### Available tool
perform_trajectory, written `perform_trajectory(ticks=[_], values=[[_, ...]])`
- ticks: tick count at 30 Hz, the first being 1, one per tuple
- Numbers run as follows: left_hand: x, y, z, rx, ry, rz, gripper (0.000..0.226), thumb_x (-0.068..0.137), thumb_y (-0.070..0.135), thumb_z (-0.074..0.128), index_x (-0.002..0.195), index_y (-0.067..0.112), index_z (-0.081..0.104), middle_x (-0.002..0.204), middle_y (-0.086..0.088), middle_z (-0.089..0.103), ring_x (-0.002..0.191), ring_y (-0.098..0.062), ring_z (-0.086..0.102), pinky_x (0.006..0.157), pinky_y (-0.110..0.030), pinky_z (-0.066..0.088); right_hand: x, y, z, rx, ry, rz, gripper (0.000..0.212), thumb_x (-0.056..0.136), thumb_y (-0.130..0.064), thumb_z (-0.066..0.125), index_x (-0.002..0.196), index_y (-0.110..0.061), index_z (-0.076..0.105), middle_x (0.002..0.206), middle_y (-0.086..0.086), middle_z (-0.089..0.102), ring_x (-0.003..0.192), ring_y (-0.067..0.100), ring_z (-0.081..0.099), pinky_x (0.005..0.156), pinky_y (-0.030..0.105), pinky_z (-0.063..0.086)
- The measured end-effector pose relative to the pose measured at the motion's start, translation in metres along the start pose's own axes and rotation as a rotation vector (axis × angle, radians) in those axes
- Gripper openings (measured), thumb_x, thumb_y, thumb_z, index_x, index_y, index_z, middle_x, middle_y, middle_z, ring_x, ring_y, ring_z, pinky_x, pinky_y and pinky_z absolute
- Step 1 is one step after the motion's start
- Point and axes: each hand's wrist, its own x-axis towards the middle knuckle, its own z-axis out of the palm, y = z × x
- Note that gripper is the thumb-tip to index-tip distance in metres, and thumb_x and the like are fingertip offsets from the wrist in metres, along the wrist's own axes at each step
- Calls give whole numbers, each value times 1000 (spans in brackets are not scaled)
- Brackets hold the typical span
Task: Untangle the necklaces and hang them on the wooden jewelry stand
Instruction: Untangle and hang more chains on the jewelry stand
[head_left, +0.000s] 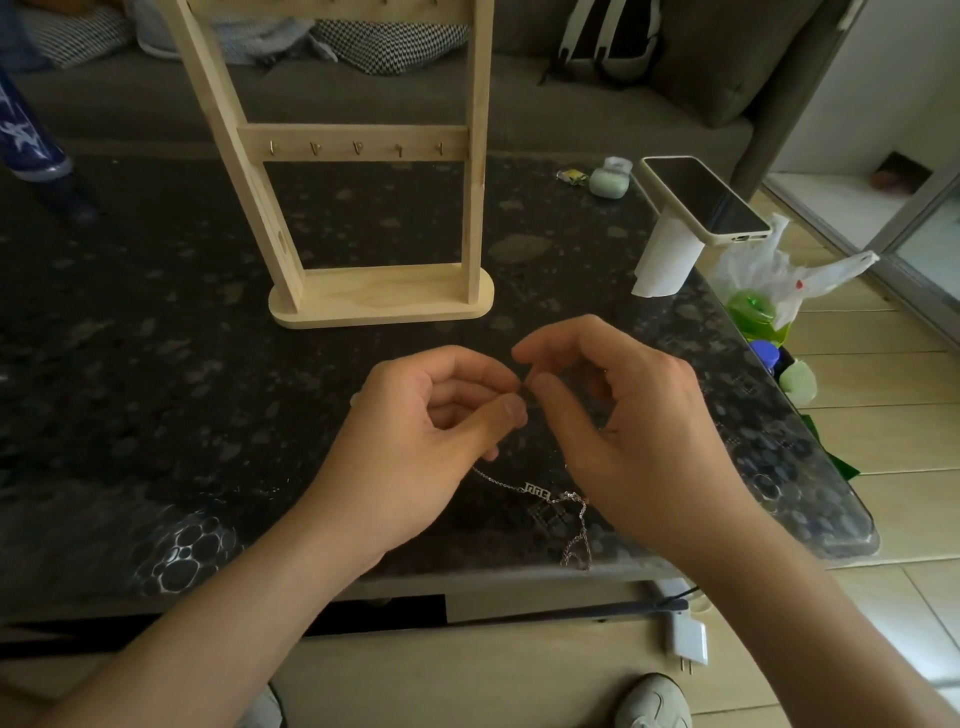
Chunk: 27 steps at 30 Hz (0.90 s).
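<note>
Dark speckled stone table is filling mid-frame, grey sofa running along the top — pale plank floor showing right and bottom, daylight falling on a door frame upper right.

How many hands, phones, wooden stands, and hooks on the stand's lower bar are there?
Hands: 2, the left hand and the right hand
Phones: 1
Wooden stands: 1
Hooks on the lower bar: 5
Total: 9
</note>
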Motion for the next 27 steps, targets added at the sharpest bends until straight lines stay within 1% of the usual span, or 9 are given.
perform_trajectory(ticks=[2,4,8,11,13,17,19,23,27], values=[[1,-3,-1,80,26,29,12,95,16,78,105,23,79,89,9,81,78,-15,78,74,-30,65,0,1,0,4,14,10,26,100,-1,67,116,-19,74,90,-22,63,80,-9,61,68,4,44],[1,-5,-1,170,42,52,12,96,17,77,104,25,80,87,13,80,75,-12,77,73,-28,64,-1,1,-1,20,16,15,30,100,5,61,117,-17,74,96,-14,68,80,-9,62,67,4,43],[1,-9,1,257,56,42,5,96,23,76,97,28,77,85,16,78,71,-8,75,69,-23,61,-1,0,-3,36,4,23,33,101,6,57,118,-17,74,97,-11,70,79,-8,62,66,5,43],[2,-8,2,221,55,17,3,97,25,74,95,25,76,83,14,79,67,-8,74,62,-15,54,-1,1,-2,23,-7,30,34,99,6,59,115,-19,75,97,-12,69,81,-7,62,68,5,44],[2,-8,2,186,55,5,5,97,28,74,95,24,75,81,12,79,66,-8,74,59,-13,52,-1,1,-1,11,-8,34,33,98,5,61,112,-21,76,96,-14,69,83,-4,64,69,6,45],[4,-7,2,132,22,-17,12,98,32,70,97,21,73,80,6,76,67,-7,71,64,-17,54,-1,-1,-1,57,-33,61,31,96,2,66,109,-24,76,96,-15,71,84,7,68,68,13,53],[5,-6,1,75,-7,-31,14,98,32,70,98,18,73,80,4,75,69,-8,69,67,-18,54,-1,-2,-2,98,-50,86,31,95,2,66,108,-24,76,95,-14,73,78,11,69,65,21,57],[3,-4,0,-28,-33,-44,23,100,36,67,97,14,75,73,1,71,67,-10,65,67,-19,52,0,-2,-2,162,-67,119,29,96,1,67,105,-25,75,88,-12,73,66,17,68,57,28,56],[1,1,0,-107,19,-68,26,94,38,70,94,14,79,77,-4,77,67,-15,69,63,-22,57,-1,-3,2,175,-54,122,27,96,0,69,106,-25,75,90,-12,74,72,16,70,62,30,58]])
